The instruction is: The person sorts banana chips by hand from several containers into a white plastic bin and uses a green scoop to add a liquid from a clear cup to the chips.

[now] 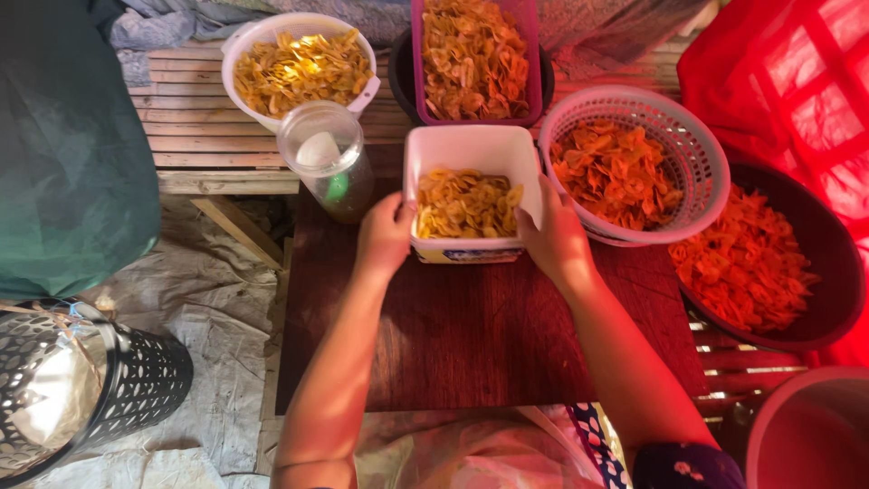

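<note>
A square white tub [471,149] of yellow chips [466,203] is gripped from both sides: the left hand [385,237] is pressed against its left wall with the thumb hooked over the rim, and the right hand [554,239] is closed on its right wall, fingers laid along the edge. The tub is set on a dark wooden board [471,335], just in front of the person. Just beside it on the left a clear lidded jar [326,156] is seen; on the right a white perforated basket [697,154] of orange chips touches it. Behind, a white bucket [262,36] and a pink tub [534,54] of yellow chips are placed on a slatted bench [190,136]. A dark basin [828,254] of orange chips is found at far right.
</note>
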